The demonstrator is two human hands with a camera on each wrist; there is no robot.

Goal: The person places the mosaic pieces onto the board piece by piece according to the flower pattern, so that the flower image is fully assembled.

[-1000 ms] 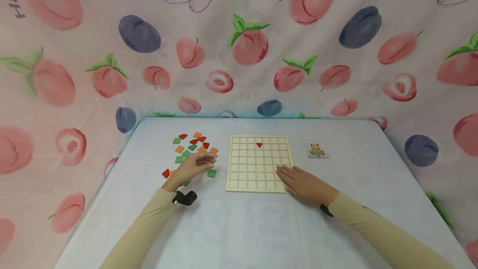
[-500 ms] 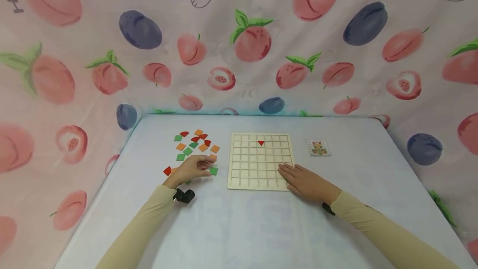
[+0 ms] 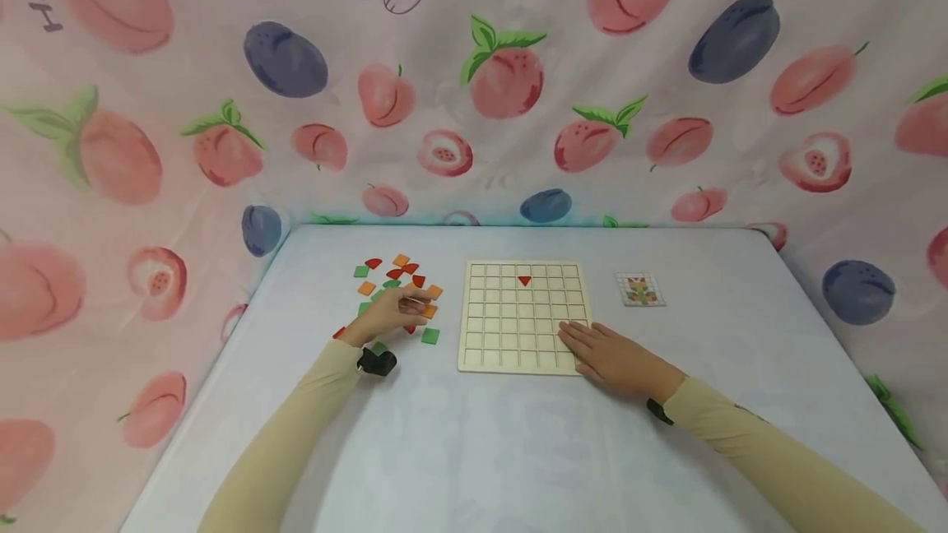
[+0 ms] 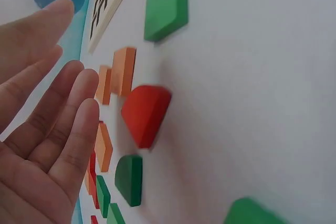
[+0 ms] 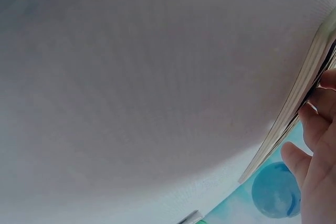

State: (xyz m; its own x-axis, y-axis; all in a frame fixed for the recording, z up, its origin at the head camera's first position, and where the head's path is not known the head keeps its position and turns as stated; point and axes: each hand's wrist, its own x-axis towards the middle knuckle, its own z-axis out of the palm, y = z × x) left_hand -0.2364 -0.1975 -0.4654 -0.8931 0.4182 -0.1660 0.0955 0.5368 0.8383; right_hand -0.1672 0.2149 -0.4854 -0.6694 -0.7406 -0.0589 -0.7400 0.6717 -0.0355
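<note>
My left hand point(image 3: 388, 312) hovers over the scattered wooden pieces, fingers loosely extended and nothing held. In the left wrist view its fingers point(image 4: 63, 124) hang above the table, apart from a red curved-edge piece point(image 4: 144, 114), a dark green one point(image 4: 129, 179) and a green square point(image 4: 167, 6). An orange square point(image 3: 429, 312) lies by the fingertips in the head view. My right hand point(image 3: 618, 359) rests flat on the lower right corner of the pale wooden grid board point(image 3: 514, 325). One red piece point(image 3: 524, 280) sits in a cell near the board's top.
A small pattern card point(image 3: 641, 289) showing a flower on a grid lies right of the board. Several red, orange and green pieces spread left of the board, some hidden under my left hand. A fruit-printed cloth point(image 3: 474, 89) hangs behind the white table point(image 3: 518, 451).
My left hand has shifted slightly away from me over the pieces, uncovering and covering different ones. My right hand stays on the board's corner. The head view has tilted slightly.
</note>
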